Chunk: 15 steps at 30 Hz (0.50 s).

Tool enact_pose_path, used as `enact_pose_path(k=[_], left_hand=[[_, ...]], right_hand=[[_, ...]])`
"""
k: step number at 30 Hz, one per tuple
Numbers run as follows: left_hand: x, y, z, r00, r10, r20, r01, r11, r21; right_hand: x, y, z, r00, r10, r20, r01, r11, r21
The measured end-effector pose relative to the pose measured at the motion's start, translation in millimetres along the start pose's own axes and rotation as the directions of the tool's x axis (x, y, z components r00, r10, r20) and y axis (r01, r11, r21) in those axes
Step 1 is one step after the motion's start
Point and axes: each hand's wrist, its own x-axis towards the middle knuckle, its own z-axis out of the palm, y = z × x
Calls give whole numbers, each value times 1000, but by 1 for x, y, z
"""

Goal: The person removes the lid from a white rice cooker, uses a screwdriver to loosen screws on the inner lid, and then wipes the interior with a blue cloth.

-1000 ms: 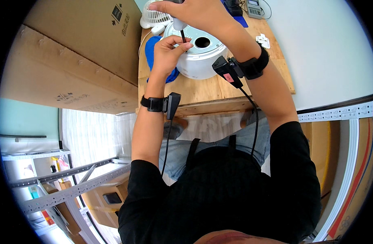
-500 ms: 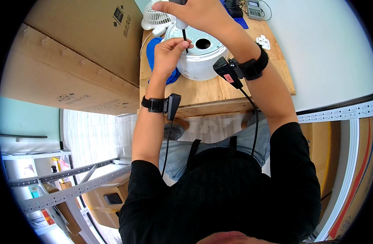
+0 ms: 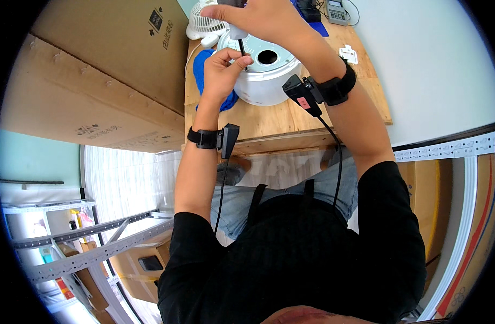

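Screwdriver stands, slightly tilted, over near-left rim of white tub; right hand wraps handle, left hand pinches shaft. Tool looks light, stiff, shaft likely slick; handle best hold. Tub probably light, rigid.

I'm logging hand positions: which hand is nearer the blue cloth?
Left. The left hand is beside the blue cloth; the right hand is farther up and right, holding the screwdriver.

table: under tub | cloth: left of tub | fan: behind tub, leftward | keypad device: table's far right | screwdriver: over tub, in right hand | carton: left of table | wall: right of table
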Motion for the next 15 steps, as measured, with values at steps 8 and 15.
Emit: enact_pose_path(k=[8,15], left_hand=[[-3,15,7,999,-43,3,43,995,89],[-3,3,-4,995,-43,89,36,997,71]], right_hand=[[2,-10,-8,930,348,116,-361,924,123],[3,-7,-4,983,179,-42,-173,978,114]])
